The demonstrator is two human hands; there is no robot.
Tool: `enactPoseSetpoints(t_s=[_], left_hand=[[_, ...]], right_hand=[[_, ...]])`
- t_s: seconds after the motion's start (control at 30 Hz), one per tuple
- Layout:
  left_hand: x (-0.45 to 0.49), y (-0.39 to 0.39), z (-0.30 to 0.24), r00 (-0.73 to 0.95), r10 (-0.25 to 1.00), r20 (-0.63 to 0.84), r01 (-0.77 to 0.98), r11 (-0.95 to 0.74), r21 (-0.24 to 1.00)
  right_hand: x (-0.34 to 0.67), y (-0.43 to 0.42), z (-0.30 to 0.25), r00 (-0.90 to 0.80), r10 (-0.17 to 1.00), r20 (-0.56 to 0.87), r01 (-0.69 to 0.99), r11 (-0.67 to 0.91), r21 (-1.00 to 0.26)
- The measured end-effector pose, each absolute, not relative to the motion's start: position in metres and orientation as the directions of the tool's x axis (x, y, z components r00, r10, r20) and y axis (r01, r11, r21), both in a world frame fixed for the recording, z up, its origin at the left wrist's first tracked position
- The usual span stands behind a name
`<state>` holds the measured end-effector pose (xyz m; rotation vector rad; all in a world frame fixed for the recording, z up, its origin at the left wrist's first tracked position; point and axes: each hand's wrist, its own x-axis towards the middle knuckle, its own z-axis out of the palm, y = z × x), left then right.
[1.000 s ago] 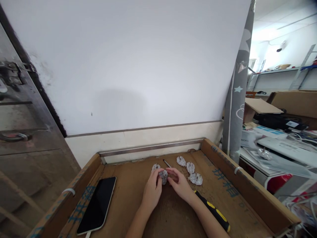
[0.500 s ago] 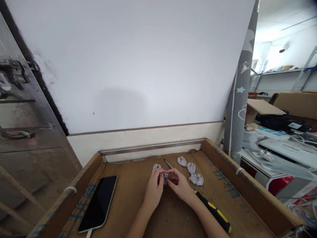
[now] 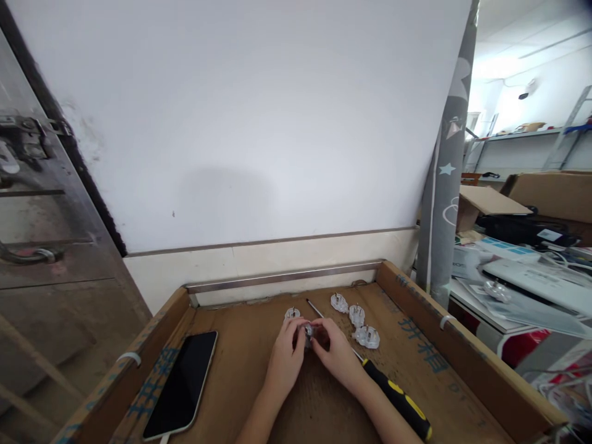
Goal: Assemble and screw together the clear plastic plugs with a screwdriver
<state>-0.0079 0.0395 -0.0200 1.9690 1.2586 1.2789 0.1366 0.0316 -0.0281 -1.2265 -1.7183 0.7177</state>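
Between my fingertips is a small clear plastic plug (image 3: 308, 333), partly covered by the fingers. My left hand (image 3: 287, 353) grips it from the left, and my right hand (image 3: 337, 350) pinches it from the right. Just beyond my left fingers lies another clear plug (image 3: 292, 312). To the right, several more sit in a loose row, among them a far plug (image 3: 339, 301), a middle plug (image 3: 356, 315) and a near plug (image 3: 368, 337). A screwdriver (image 3: 398, 398) with a black and yellow handle lies under my right forearm, its shaft partly hidden behind the hand.
A phone (image 3: 182, 385) with a white cable lies at the left. Cardboard walls (image 3: 467, 351) edge the work surface, with a metal bar (image 3: 287, 275) at the back. Beyond the grey curtain (image 3: 446, 185), a cluttered table holds another clear plug (image 3: 497, 290) and a cardboard box (image 3: 550, 197).
My fingers have shifted slightly around the plug, which seems turned a little between them. The whole view has moved a touch; the other things lie as before.
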Motion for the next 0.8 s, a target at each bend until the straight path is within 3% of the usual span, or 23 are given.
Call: enactPoseSetpoints(t_s=[0.33,0.8], left_hand=[[-0.0087,0.0423,-0.0242,0.138,0.882,0.451,0.46,-0.461,0.759],[-0.0075,0.0418,-0.0259,0.172,0.887,0.429,0.462,-0.457,0.76]], right_hand=[[0.1307,0.0225,-0.021,-0.181,0.899,0.399,0.52,0.432,-0.737],[0.1311,0.0252,-0.0213,-0.134,0.917,0.377,0.504,0.39,-0.771]])
